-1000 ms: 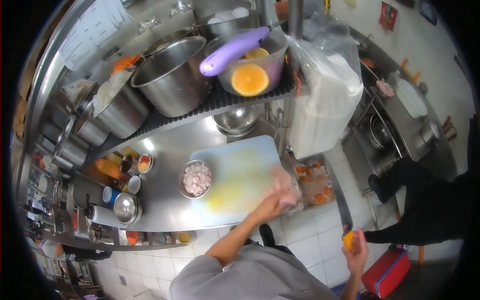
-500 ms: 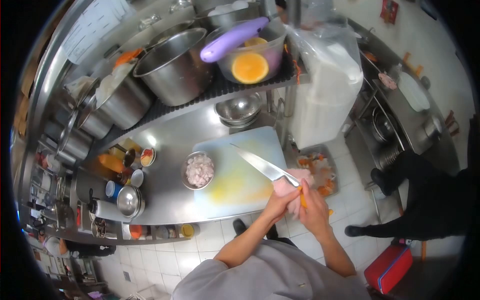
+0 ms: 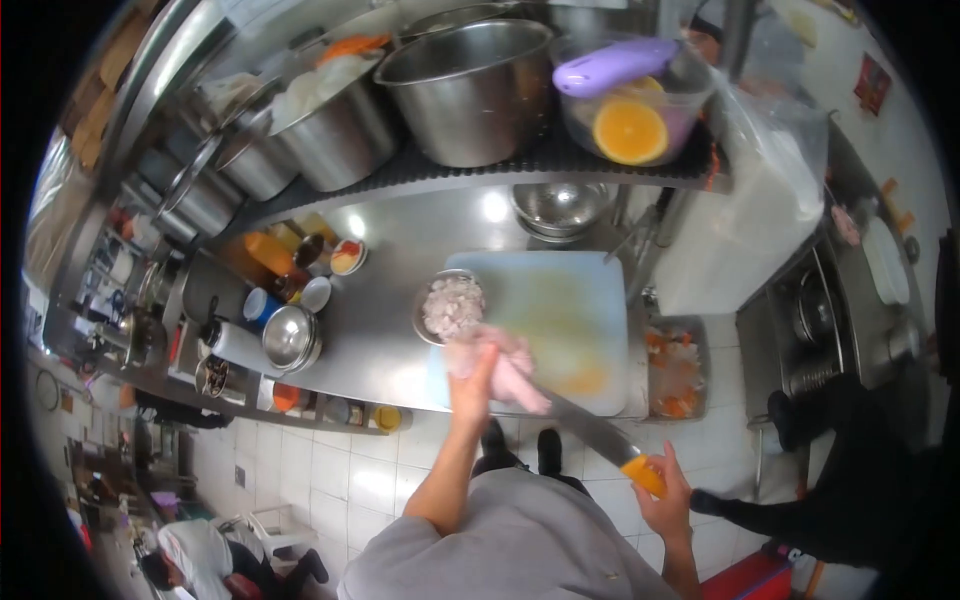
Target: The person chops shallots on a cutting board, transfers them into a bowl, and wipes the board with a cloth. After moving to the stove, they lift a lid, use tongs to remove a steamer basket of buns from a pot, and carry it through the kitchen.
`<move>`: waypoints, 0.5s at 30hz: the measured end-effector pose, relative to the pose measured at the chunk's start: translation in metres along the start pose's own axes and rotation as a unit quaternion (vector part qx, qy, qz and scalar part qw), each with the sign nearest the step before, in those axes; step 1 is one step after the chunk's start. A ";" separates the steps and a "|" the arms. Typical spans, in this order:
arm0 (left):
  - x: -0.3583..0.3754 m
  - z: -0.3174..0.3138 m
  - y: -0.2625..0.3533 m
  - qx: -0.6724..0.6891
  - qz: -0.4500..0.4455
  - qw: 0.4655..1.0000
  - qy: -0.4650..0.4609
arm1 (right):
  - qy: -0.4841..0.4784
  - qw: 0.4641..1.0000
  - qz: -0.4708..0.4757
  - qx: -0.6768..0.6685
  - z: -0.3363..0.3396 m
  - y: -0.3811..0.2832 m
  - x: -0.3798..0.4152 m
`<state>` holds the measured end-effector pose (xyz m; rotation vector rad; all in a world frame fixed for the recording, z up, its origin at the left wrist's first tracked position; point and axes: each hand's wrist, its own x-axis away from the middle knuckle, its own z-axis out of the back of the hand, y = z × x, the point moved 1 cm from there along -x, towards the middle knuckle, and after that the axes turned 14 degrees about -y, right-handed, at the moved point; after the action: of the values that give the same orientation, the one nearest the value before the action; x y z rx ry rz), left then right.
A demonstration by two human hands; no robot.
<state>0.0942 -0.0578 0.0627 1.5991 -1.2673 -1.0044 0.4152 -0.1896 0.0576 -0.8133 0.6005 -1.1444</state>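
My left hand (image 3: 472, 385) grips a pink cloth (image 3: 505, 362) at the front left of the pale cutting board (image 3: 560, 300), partly over the rim of a steel bowl of chopped pale pieces (image 3: 452, 304). A large knife (image 3: 590, 430) slants down to the right from the cloth, and the cloth covers or overlaps its tip end. At the lower right, beyond the counter's front edge, my right hand (image 3: 665, 492) is closed on the knife's yellow handle (image 3: 643, 475).
Steel pots (image 3: 465, 95) and a clear tub (image 3: 635, 120) with an orange half and a purple-handled tool stand on the shelf above. Nested bowls (image 3: 290, 338) sit at left. A scrap container (image 3: 675, 370) is right of the board. Other people are partly visible.
My left hand and the cloth have moved left, over the board's edge. My right hand has drawn the knife handle down and right. The view has shifted.
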 end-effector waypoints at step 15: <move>0.063 0.201 0.096 -0.115 -0.042 0.981 0.150 | 0.042 0.987 -0.011 0.157 -0.067 0.043 -0.211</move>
<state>-0.1130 -0.1589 0.0826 1.5641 -0.8545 -0.8844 0.3202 0.0024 -0.0140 -0.5051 0.4661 -1.2599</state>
